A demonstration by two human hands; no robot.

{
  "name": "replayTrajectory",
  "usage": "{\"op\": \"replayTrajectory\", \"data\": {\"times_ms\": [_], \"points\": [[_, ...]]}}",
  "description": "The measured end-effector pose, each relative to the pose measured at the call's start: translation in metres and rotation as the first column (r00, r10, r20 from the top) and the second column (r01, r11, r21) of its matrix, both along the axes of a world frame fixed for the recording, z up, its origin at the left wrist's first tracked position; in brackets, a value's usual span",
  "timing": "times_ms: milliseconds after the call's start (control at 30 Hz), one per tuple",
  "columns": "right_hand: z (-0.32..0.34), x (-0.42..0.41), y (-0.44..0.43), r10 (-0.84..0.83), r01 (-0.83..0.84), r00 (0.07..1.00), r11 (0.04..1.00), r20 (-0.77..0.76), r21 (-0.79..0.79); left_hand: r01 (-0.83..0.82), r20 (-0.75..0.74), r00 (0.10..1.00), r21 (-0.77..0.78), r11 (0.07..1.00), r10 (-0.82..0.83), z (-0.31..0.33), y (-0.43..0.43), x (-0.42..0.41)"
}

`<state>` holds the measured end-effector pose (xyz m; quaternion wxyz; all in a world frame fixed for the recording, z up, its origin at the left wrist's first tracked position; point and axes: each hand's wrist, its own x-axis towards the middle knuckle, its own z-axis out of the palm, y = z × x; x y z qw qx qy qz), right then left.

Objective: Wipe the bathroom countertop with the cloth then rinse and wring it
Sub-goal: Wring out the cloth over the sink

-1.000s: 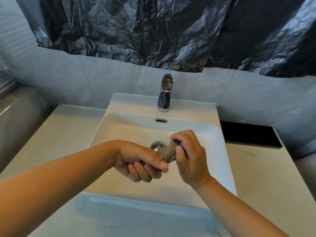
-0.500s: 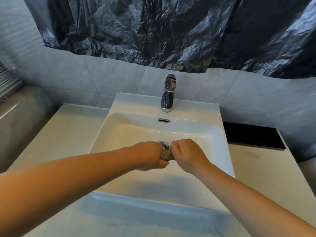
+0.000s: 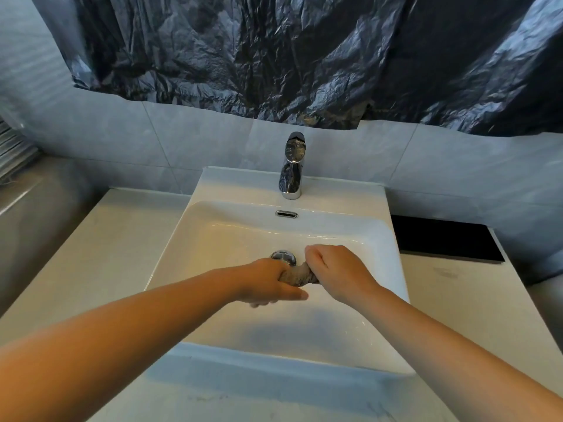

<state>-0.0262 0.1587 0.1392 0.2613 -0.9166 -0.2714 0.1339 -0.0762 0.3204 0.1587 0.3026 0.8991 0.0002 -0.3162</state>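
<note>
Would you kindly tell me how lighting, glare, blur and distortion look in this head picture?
Head view: wide-angle distortion bows the countertop edges; the sink glows warm, the tiles bluish; the faucet carries glare; the left hand gripping the cloth looks slightly blurred.

Bathroom, vanity area. A white ceramic basin [image 3: 384,239] is set into a pale countertop [image 3: 100,254]. A chrome single-lever tap [image 3: 291,166] stands on the basin's rear ledge, with an overflow slot [image 3: 286,213] below it and a chrome drain plug [image 3: 282,256] in the bowl. Large grey wall tiles [image 3: 182,147] back the unit, and crumpled black plastic sheeting [image 3: 304,56] hangs above them.
</note>
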Motion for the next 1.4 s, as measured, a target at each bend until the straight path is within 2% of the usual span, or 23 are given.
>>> {"op": "replayTrajectory", "data": {"times_ms": [67,133,167,233,267,300,367,433,500,567,633,733,833,933,1000,1033,1067,1100,1167,1200,1267,1300,1400], "points": [[0.000,-0.002,-0.006,-0.093,0.104,0.993,0.984,-0.076,0.146,-0.117,-0.104,0.989,-0.139,0.983,0.103,-0.001,0.002,-0.009],[0.002,-0.009,-0.010,-0.188,0.299,0.918,0.906,-0.349,0.300,-0.255,-0.140,0.964,-0.250,0.934,0.226,-0.001,0.006,-0.020],[0.004,-0.012,-0.012,-0.206,0.409,0.837,0.851,-0.507,0.330,-0.311,-0.136,0.950,-0.288,0.906,0.282,-0.001,0.007,-0.025],[0.010,-0.020,-0.017,-0.180,0.546,0.648,0.787,-0.740,0.288,-0.340,-0.029,0.938,-0.280,0.898,0.346,-0.004,0.005,-0.035],[0.013,-0.023,-0.018,-0.154,0.563,0.588,0.782,-0.794,0.266,-0.342,0.039,0.930,-0.265,0.902,0.364,-0.006,0.002,-0.040],[0.014,-0.025,-0.018,-0.139,0.557,0.570,0.790,-0.810,0.257,-0.346,0.087,0.921,-0.270,0.899,0.381,-0.008,-0.003,-0.044],[0.014,-0.025,-0.016,-0.151,0.524,0.630,0.807,-0.762,0.273,-0.357,0.113,0.907,-0.309,0.882,0.407,-0.009,-0.011,-0.051],[0.013,-0.024,-0.013,-0.158,0.549,0.662,0.767,-0.732,0.331,-0.359,0.139,0.898,-0.315,0.879,0.417,-0.008,-0.014,-0.055],[0.015,-0.025,-0.010,-0.106,0.594,0.636,0.699,-0.765,0.397,-0.358,0.193,0.885,-0.302,0.884,0.424,-0.005,-0.011,-0.060],[0.020,-0.031,-0.007,0.019,0.611,0.573,0.656,-0.819,0.443,-0.358,0.243,0.865,-0.315,0.879,0.439,-0.001,-0.005,-0.065],[0.025,-0.039,0.001,0.112,0.577,0.544,0.670,-0.832,0.467,-0.369,0.253,0.850,-0.342,0.864,0.463,0.004,0.002,-0.071],[0.030,-0.052,0.017,0.026,0.480,0.673,0.745,-0.739,0.463,-0.342,0.228,0.861,-0.403,0.849,0.455,0.009,0.012,-0.084],[0.032,-0.063,0.035,-0.007,0.438,0.752,0.753,-0.659,0.492,-0.342,0.196,0.868,-0.430,0.835,0.457,0.013,0.027,-0.101],[0.036,-0.076,0.052,0.075,0.505,0.685,0.668,-0.725,0.546,-0.441,-0.103,0.869,-0.607,0.661,0.484,0.024,0.055,-0.118],[0.038,-0.091,0.067,0.174,0.576,0.599,0.585,-0.782,0.571,-0.522,-0.316,0.838,-0.704,0.482,0.445,0.029,0.077,-0.131],[0.039,-0.101,0.076,0.218,0.615,0.548,0.550,-0.808,0.565,-0.571,-0.394,0.805,-0.718,0.399,0.443,0.030,0.085,-0.139],[0.039,-0.112,0.086,0.233,0.664,0.498,0.517,-0.835,0.540,-0.599,-0.422,0.783,-0.709,0.372,0.458,0.029,0.093,-0.147],[0.039,-0.123,0.096,0.218,0.711,0.457,0.493,-0.862,0.502,-0.594,-0.378,0.784,-0.687,0.418,0.493,0.025,0.100,-0.155],[0.040,-0.140,0.112,0.129,0.778,0.422,0.457,-0.897,0.432,-0.564,-0.178,0.786,-0.601,0.566,0.593,0.017,0.114,-0.168],[0.040,-0.149,0.118,0.055,0.784,0.450,0.454,-0.891,0.424,-0.558,-0.142,0.776,-0.611,0.562,0.615,0.012,0.123,-0.175],[0.037,-0.166,0.127,-0.074,0.738,0.563,0.494,-0.823,0.460,-0.565,-0.225,0.770,-0.674,0.476,0.597,0.006,0.138,-0.189],[0.036,-0.176,0.132,-0.108,0.708,0.611,0.517,-0.784,0.481,-0.556,-0.260,0.788,-0.689,0.465,0.558,0.004,0.145,-0.196],[0.026,-0.205,0.144,-0.231,0.641,0.719,0.586,-0.655,0.496,-0.472,-0.214,0.855,-0.700,0.536,0.473,-0.001,0.152,-0.214]]}}
